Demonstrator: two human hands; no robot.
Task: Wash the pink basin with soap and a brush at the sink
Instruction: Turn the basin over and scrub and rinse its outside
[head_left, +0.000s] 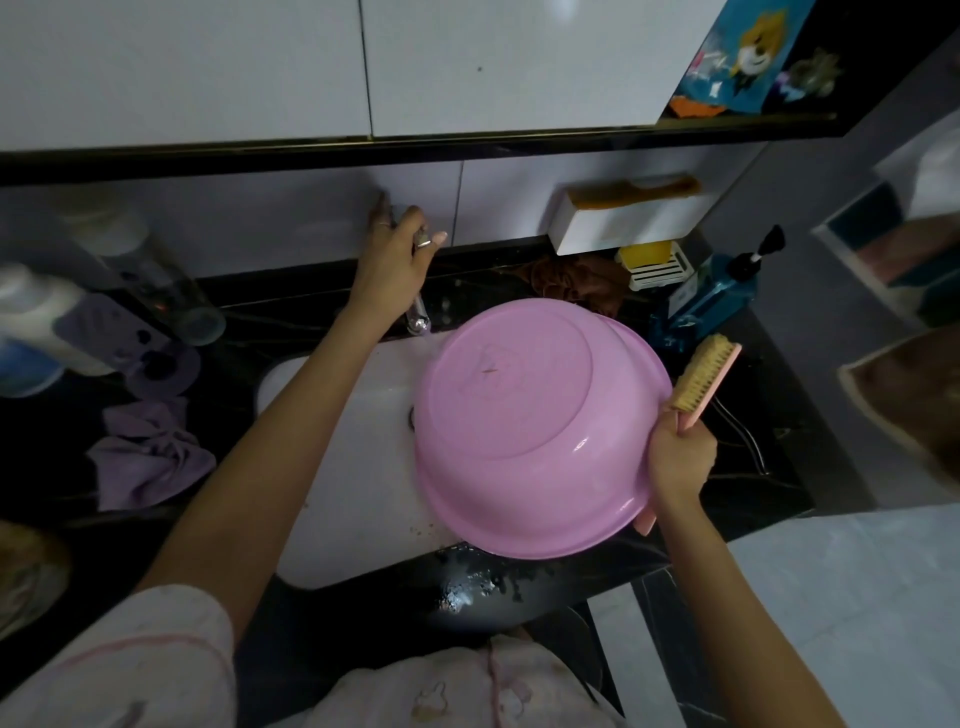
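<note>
The pink basin (524, 431) lies upside down and tilted over the right half of the white sink (358, 467), its base facing up. My right hand (678, 460) grips the pink handle of a scrubbing brush (704, 382) together with the basin's right rim; the pale bristles point up and left. My left hand (397, 254) reaches to the back of the sink and holds the lever of the chrome tap (418, 306). No water stream is visible.
A blue pump bottle (711, 296), a yellow soap in a white dish (654, 265) and a brown cloth (576, 283) sit behind the basin. On the left of the dark counter (737, 488) lie a purple cloth (148, 457), bottles and a glass cup (171, 296).
</note>
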